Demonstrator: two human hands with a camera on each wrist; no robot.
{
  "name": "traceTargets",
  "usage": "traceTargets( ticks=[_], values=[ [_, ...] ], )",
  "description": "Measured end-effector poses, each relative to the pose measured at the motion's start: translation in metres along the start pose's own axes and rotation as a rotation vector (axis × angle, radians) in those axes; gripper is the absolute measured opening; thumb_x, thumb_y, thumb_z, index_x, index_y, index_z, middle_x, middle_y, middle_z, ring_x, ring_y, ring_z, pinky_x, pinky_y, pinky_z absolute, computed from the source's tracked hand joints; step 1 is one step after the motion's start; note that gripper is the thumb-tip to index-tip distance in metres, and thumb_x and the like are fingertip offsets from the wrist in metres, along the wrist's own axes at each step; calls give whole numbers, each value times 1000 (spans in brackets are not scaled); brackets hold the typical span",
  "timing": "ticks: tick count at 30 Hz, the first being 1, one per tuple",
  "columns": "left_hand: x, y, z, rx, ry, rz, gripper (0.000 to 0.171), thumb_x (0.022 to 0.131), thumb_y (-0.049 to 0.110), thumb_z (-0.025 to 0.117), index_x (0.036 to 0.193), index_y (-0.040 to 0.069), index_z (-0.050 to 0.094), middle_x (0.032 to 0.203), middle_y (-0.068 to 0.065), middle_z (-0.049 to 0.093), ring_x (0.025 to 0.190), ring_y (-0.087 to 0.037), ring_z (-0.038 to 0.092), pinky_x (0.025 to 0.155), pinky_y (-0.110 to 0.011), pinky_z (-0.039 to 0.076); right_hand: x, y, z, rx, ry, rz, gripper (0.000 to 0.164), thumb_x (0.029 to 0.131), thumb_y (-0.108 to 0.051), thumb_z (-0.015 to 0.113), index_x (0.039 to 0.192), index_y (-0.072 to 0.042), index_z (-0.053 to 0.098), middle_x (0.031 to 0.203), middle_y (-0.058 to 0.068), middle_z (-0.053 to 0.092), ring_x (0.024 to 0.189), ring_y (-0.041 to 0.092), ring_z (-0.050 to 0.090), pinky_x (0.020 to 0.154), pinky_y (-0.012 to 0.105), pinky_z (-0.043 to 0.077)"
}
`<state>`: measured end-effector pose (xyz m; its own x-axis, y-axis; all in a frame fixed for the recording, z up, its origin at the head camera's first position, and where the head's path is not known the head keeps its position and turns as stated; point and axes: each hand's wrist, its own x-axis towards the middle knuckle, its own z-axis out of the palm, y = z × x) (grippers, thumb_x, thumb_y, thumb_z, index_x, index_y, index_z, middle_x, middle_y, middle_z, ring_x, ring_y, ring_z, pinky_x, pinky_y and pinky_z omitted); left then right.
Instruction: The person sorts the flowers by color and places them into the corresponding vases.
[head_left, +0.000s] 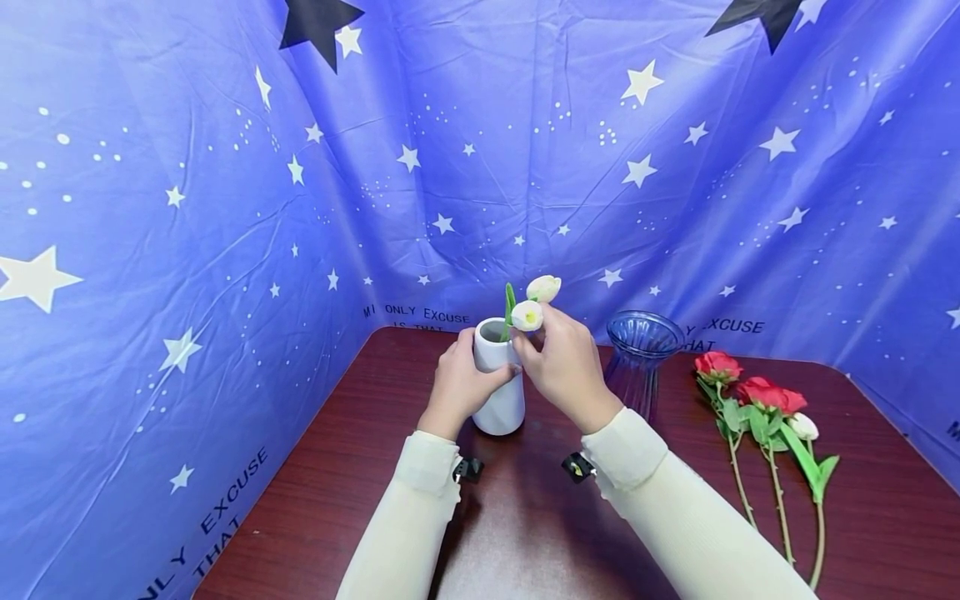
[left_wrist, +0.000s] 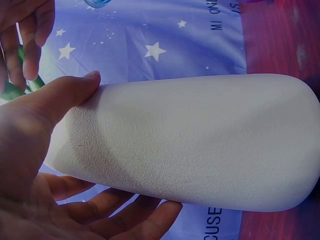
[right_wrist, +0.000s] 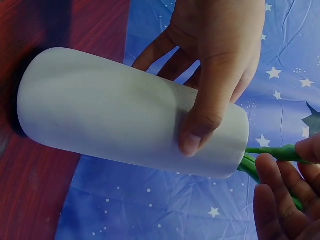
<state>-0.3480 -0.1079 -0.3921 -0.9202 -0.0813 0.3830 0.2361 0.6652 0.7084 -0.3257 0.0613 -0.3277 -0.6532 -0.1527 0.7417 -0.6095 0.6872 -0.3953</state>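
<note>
In the head view a white vase point(head_left: 501, 410) stands upright on the table, its round mouth facing up. My left hand point(head_left: 459, 385) grips its upper part from the left, thumb across the front and fingers round the far side. Just right of the mouth, my right hand point(head_left: 566, 360) holds white tulips; one bloom point(head_left: 527, 316) is in front and another bloom point(head_left: 544, 288) behind it. From the right wrist view, a green stem point(right_wrist: 270, 151) runs from the vase opening to between the right thumb and fingers. The stems' lower ends are hidden inside the vase.
A ribbed blue glass vase point(head_left: 645, 333) stands behind my right forearm. Farther right lie red roses point(head_left: 768, 395) and a white tulip point(head_left: 803, 427), stems toward the near edge. A blue star-printed cloth point(head_left: 480, 192) hangs round the dark red table point(head_left: 360, 417).
</note>
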Motion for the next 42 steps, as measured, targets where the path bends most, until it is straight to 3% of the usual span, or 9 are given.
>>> traceTargets(
  ticks=[14, 22, 42],
  values=[
    [0, 0, 0, -11, -2, 3, 79, 76, 52, 85, 139, 15, 54, 117, -9, 68, 105, -28, 69, 86, -47, 59, 0, 9, 7, -12, -15, 48, 16, 89, -22, 77, 92, -12, 65, 75, 6, 64, 65, 21, 58, 58, 40, 47],
    [0, -2, 0, -7, -1, 6, 80, 76, 52, 85, 138, 14, 54, 118, -9, 68, 106, -28, 69, 87, -47, 58, -1, 17, 14, -19, -2, 29, 17, 88, -22, 78, 90, -11, 66, 73, 3, 59, 65, 20, 57, 59, 39, 47],
    [0, 0, 0, 12, 10, 16, 80, 75, 54, 85, 137, 14, 55, 116, -10, 68, 105, -29, 68, 87, -47, 57, -1, 22, 20, 6, -36, 88, 21, 84, -23, 79, 89, -9, 64, 77, 5, 56, 67, 25, 55, 59, 41, 45]
  ],
)
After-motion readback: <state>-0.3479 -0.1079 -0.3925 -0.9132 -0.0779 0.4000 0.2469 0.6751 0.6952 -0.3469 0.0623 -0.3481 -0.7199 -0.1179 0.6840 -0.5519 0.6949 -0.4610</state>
